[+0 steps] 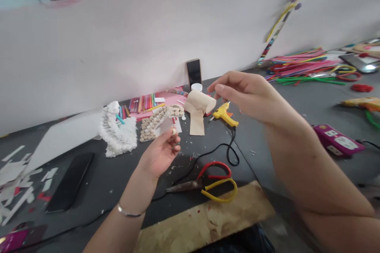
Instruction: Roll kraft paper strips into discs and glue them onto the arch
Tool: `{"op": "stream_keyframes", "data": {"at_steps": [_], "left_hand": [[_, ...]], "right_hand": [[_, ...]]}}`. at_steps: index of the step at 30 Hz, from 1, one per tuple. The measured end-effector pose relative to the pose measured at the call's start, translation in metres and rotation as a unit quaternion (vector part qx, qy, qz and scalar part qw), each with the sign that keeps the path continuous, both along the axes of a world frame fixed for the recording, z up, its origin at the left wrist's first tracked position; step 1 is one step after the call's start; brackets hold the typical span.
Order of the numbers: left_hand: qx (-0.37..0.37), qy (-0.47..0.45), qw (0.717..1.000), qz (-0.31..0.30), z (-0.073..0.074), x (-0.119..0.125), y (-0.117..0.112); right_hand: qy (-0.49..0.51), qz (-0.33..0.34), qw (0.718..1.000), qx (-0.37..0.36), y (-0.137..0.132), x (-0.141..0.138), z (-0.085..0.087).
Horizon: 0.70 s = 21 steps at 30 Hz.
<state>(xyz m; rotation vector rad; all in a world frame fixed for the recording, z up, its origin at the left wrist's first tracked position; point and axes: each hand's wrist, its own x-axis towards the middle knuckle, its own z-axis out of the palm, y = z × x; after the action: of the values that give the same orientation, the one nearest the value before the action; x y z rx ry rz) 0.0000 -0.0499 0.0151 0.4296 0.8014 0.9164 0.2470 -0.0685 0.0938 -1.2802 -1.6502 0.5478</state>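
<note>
My left hand (162,154) pinches a small pale round piece (173,131) between thumb and finger, above the dark table. Just behind it lies a craft piece (152,122) covered with rows of similar round beige bits. My right hand (240,91) is raised at the right with fingers loosely bent and apart, and no object shows in it. Below its fingertips are a yellow glue gun (225,115) and a beige paper roll (202,101) with a strip hanging down. Scissors (204,184) with red and yellow handles lie in front of my hands.
A white fluffy craft piece (118,136) and a black phone (70,182) lie at the left, near paper scraps (18,182). Another phone (194,72) leans on the partition. Pipe cleaners (305,65) and a purple box (338,140) sit at the right. A black cord (204,156) crosses the table.
</note>
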Motion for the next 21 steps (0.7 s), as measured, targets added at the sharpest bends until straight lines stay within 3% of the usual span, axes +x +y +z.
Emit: {"op": "stream_keyframes", "data": {"at_steps": [4,7,11,14,17,21], "left_hand": [[-0.044,-0.005,0.998,0.041,-0.011,-0.018,-0.008],[-0.061,-0.008,0.996,0.068,-0.020,-0.032,-0.014],[-0.056,-0.046,0.995,0.074,-0.031,-0.042,-0.022],[-0.049,-0.073,0.994,0.058,-0.039,-0.043,-0.024],[-0.039,-0.101,0.993,0.044,-0.044,-0.043,-0.027],[-0.038,-0.131,0.990,0.043,-0.047,-0.046,-0.033]], "right_hand": [[-0.187,-0.048,0.980,-0.055,-0.022,0.033,-0.014],[-0.301,-0.091,0.940,-0.133,-0.048,0.057,-0.044],[-0.344,-0.136,0.905,-0.210,-0.067,0.069,-0.083],[-0.360,-0.182,0.895,-0.193,-0.052,0.063,-0.103],[-0.388,-0.222,0.881,-0.154,-0.018,0.056,-0.118],[-0.447,-0.208,0.845,-0.209,0.028,0.050,-0.141]]}}
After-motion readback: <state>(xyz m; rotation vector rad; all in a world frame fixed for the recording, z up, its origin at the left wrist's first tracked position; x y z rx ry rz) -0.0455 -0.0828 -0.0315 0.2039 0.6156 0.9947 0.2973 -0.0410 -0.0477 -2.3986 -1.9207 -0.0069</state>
